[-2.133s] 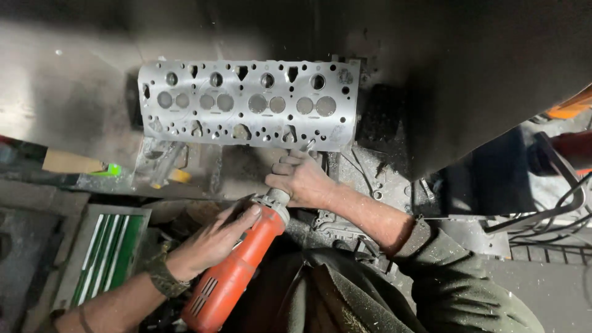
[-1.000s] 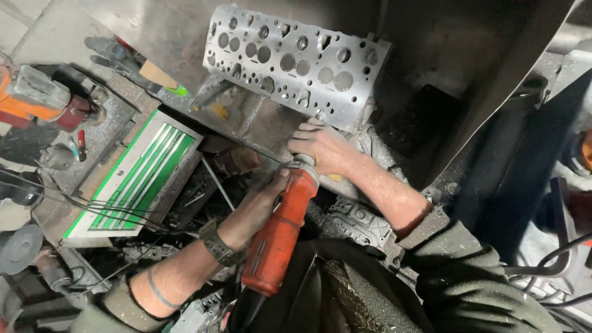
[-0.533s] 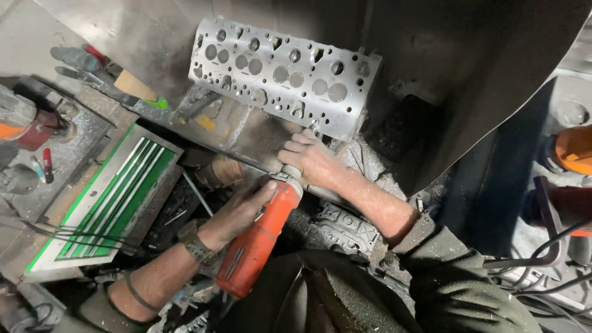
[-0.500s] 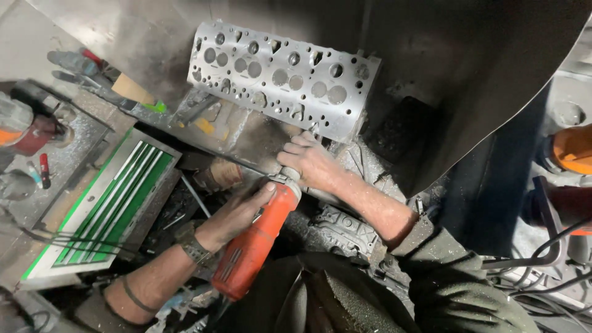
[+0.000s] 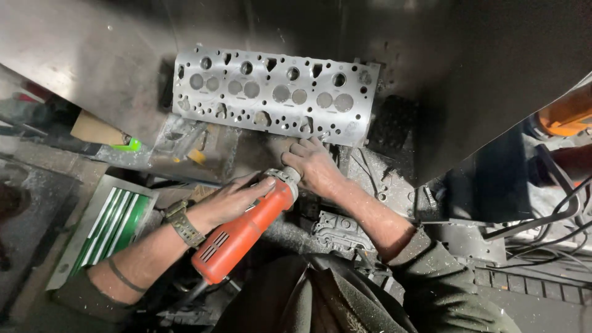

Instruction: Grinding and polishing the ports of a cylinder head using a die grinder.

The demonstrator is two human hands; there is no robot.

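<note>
A grey metal cylinder head (image 5: 274, 95) with rows of round holes leans upright against a metal sheet. Below it, my left hand (image 5: 231, 198) grips the orange body of a power grinder (image 5: 243, 231). My right hand (image 5: 314, 165) is wrapped around the grinder's grey front end, just under the lower edge of the cylinder head. The tool's tip is hidden under my right hand. A wristwatch and a dark band sit on my left forearm.
A green and white striped case (image 5: 108, 225) lies at the left. A tool with a wooden handle and a green tip (image 5: 108, 134) rests above the case. Metal engine parts (image 5: 338, 227) lie beneath my right forearm. Cables (image 5: 542, 216) and an orange object (image 5: 570, 117) are at the right.
The view has swung, so the cylinder head now sits level across the top. Both hands keep the same hold on the grinder, close under the head's lower edge.
</note>
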